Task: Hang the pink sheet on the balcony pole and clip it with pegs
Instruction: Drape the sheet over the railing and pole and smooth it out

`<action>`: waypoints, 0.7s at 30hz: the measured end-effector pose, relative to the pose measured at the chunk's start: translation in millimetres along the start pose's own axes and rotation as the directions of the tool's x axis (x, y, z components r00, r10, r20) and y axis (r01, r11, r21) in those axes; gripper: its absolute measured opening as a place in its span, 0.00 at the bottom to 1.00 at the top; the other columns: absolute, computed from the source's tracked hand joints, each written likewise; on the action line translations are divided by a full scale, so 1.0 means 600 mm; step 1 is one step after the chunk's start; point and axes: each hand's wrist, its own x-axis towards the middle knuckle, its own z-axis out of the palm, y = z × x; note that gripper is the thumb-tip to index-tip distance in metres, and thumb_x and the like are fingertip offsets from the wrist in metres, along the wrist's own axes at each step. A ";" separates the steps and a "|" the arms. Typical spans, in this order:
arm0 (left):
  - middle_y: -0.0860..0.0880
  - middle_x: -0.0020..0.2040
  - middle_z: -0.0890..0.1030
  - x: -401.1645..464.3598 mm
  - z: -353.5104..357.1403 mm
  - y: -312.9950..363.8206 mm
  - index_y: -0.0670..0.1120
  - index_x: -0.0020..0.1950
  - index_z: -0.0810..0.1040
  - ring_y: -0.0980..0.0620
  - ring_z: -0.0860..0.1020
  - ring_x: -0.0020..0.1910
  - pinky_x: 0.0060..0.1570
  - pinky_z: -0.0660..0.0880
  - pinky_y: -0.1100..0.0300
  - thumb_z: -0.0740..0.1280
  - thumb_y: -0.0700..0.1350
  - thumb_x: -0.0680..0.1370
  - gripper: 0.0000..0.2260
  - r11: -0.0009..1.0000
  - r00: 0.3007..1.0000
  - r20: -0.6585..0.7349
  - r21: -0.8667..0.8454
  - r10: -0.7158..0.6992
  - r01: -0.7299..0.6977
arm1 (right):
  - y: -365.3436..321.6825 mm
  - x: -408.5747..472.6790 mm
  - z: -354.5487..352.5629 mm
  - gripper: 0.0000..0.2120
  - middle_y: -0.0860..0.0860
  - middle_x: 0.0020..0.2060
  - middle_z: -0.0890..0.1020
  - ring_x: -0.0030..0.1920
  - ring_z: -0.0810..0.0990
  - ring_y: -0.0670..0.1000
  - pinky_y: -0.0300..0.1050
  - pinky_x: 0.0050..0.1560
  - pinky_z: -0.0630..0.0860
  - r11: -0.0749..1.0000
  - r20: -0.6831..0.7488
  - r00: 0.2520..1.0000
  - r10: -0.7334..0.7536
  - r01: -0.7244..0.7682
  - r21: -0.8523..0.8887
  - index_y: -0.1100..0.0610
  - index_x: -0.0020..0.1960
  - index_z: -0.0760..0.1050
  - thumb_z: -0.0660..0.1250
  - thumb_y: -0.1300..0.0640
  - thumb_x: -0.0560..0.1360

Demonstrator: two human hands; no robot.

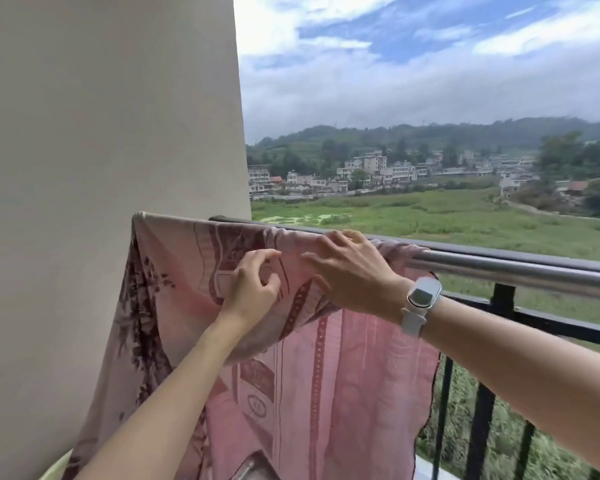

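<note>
Step in hand: spreading and settling the cloth on the rail; judged to be the hanging stage, with clipping not yet begun.
Pink sheet [343,386]: draped over the pole at centre frame, one corner raised against the wall at centre left, the bulk hanging down toward the lower centre. Folds are bunched where it crosses the pole.
Balcony pole [516,268]: bright metal tube running from centre to the right edge, bare to the right of the sheet. A dark railing [499,299] stands just behind and below it.
Left hand [253,289]: at centre frame, fingers curled against the sheet just below the pole line; it appears to pinch a fold, though the grip itself is partly hidden.
Right hand [347,271]: just right of the left hand, fingers spread and laid flat over the sheet where it crosses the pole, pressing rather than gripping. A white watch [421,299] sits on that wrist.
Pegs: none visible anywhere in the frame.
Progress: sheet is on the pole but uneven; judged roughly midway.
Next move calls for: drawing the bunched cloth rightward along the bare pole until it lies flat, then fetching pegs from out of view.
Risk: an unclipped sheet may slide off toward the outer side.
Surroundings: pale wall [101,133] at left; fields and buildings beyond the railing.
</note>
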 end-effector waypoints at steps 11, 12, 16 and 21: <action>0.45 0.58 0.75 0.089 -0.209 -0.334 0.44 0.59 0.74 0.50 0.73 0.55 0.52 0.67 0.63 0.62 0.39 0.76 0.12 0.982 0.991 0.022 0.137 -0.133 0.128 | -0.211 0.271 0.158 0.26 0.57 0.70 0.62 0.72 0.56 0.57 0.61 0.71 0.46 0.976 0.056 0.975 0.215 -0.217 0.016 0.59 0.71 0.55 0.57 0.56 0.76; 0.44 0.58 0.75 0.094 -0.228 -0.360 0.44 0.59 0.74 0.50 0.74 0.54 0.51 0.66 0.63 0.62 0.39 0.76 0.11 0.977 0.987 0.006 0.142 -0.160 0.157 | -0.229 0.291 0.173 0.26 0.57 0.71 0.60 0.72 0.54 0.57 0.61 0.71 0.44 0.979 0.076 0.976 0.202 -0.203 0.015 0.59 0.72 0.53 0.57 0.56 0.76; 0.45 0.59 0.75 0.111 -0.283 -0.466 0.46 0.58 0.74 0.49 0.74 0.56 0.53 0.68 0.61 0.62 0.41 0.76 0.11 0.952 0.965 -0.034 0.161 -0.259 0.261 | -0.284 0.371 0.230 0.26 0.58 0.73 0.55 0.74 0.49 0.57 0.61 0.70 0.35 0.988 0.085 0.985 0.152 -0.153 0.008 0.58 0.73 0.51 0.54 0.53 0.78; 0.43 0.58 0.75 0.184 -0.327 -0.574 0.44 0.58 0.74 0.48 0.75 0.53 0.53 0.68 0.60 0.61 0.41 0.77 0.10 0.929 0.946 -0.098 0.186 -0.308 0.321 | -0.317 0.500 0.289 0.25 0.57 0.73 0.56 0.74 0.49 0.56 0.62 0.69 0.36 0.994 0.031 0.994 0.100 -0.102 0.041 0.59 0.72 0.52 0.53 0.54 0.78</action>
